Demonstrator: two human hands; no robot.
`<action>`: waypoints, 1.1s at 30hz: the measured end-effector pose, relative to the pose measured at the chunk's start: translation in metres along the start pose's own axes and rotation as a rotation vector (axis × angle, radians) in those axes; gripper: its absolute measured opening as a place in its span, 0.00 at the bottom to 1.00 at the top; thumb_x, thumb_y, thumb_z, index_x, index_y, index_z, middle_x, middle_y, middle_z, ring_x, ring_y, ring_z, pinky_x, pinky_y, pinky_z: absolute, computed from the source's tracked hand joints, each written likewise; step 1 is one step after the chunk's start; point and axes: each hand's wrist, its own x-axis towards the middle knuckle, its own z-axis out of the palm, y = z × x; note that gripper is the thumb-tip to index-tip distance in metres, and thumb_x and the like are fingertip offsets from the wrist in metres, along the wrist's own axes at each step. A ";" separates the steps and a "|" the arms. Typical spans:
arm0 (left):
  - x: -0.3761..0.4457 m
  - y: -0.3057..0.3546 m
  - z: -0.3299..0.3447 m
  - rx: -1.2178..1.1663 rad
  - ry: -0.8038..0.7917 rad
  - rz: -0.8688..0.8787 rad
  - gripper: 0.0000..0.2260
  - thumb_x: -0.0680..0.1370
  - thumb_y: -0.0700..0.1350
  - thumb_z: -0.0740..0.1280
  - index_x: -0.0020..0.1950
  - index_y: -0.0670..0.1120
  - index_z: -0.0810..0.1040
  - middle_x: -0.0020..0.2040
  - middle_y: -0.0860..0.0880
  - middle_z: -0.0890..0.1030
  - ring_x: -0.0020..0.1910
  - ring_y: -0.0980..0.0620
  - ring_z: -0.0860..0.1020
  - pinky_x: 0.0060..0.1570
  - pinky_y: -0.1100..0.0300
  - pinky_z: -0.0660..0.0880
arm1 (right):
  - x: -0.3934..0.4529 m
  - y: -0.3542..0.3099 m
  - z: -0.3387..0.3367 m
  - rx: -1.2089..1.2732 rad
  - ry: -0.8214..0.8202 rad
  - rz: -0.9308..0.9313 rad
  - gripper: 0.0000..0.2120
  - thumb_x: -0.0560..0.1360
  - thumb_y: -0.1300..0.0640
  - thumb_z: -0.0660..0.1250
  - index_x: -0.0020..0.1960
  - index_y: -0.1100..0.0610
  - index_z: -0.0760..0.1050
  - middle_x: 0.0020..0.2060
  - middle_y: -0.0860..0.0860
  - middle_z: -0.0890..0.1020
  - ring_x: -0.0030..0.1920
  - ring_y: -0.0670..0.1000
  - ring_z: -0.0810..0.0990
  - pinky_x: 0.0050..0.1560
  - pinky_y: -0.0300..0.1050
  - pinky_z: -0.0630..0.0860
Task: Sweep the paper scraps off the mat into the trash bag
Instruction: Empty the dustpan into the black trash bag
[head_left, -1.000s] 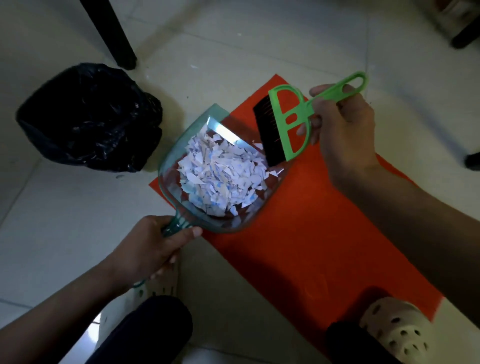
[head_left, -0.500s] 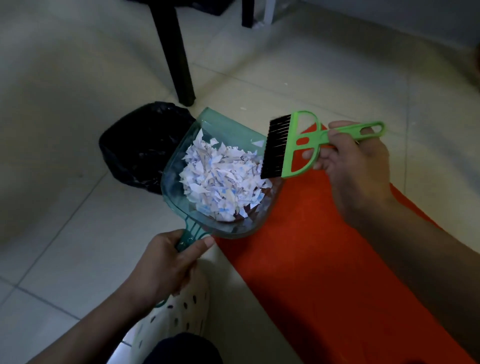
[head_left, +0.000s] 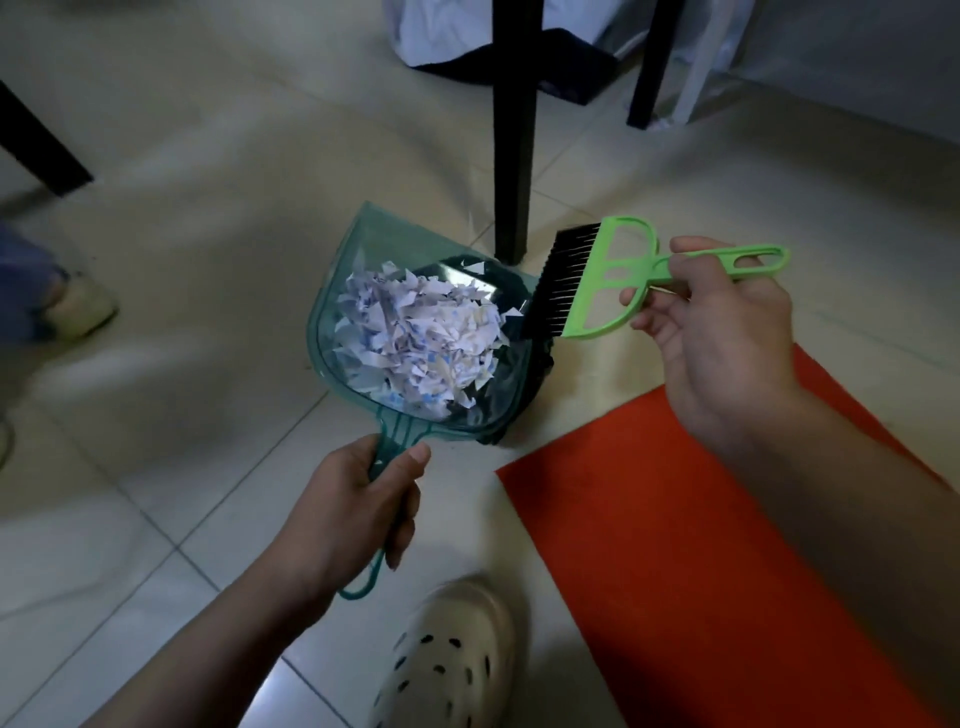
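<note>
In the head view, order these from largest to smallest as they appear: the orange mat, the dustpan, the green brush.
1. orange mat, though its nearness to the camera adds to this
2. dustpan
3. green brush

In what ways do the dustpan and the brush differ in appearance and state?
The dustpan is translucent teal; the brush is opaque bright green with black bristles. The dustpan holds a heap of paper scraps; the brush carries nothing. The left hand holds the dustpan, the right hand the brush. Both look plastic, with looped handles.
</note>
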 end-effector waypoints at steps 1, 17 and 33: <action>0.003 0.000 -0.005 -0.015 0.011 -0.012 0.14 0.82 0.47 0.63 0.49 0.35 0.72 0.29 0.45 0.75 0.24 0.47 0.71 0.25 0.58 0.70 | 0.001 0.003 0.005 -0.001 0.007 0.014 0.06 0.78 0.66 0.60 0.53 0.61 0.73 0.39 0.59 0.79 0.33 0.55 0.80 0.30 0.42 0.72; 0.034 0.020 -0.031 -0.030 -0.026 -0.128 0.07 0.82 0.37 0.61 0.53 0.35 0.76 0.39 0.41 0.76 0.28 0.51 0.69 0.23 0.60 0.66 | 0.007 0.031 0.026 -0.049 0.108 0.133 0.03 0.79 0.62 0.63 0.51 0.62 0.74 0.36 0.55 0.81 0.32 0.53 0.81 0.31 0.41 0.75; 0.044 0.044 -0.038 -0.202 -0.037 -0.199 0.05 0.78 0.32 0.59 0.48 0.37 0.75 0.41 0.41 0.71 0.27 0.52 0.68 0.20 0.62 0.63 | 0.023 0.049 0.036 -0.057 0.114 0.163 0.04 0.78 0.62 0.63 0.47 0.62 0.76 0.33 0.55 0.82 0.33 0.54 0.81 0.36 0.44 0.78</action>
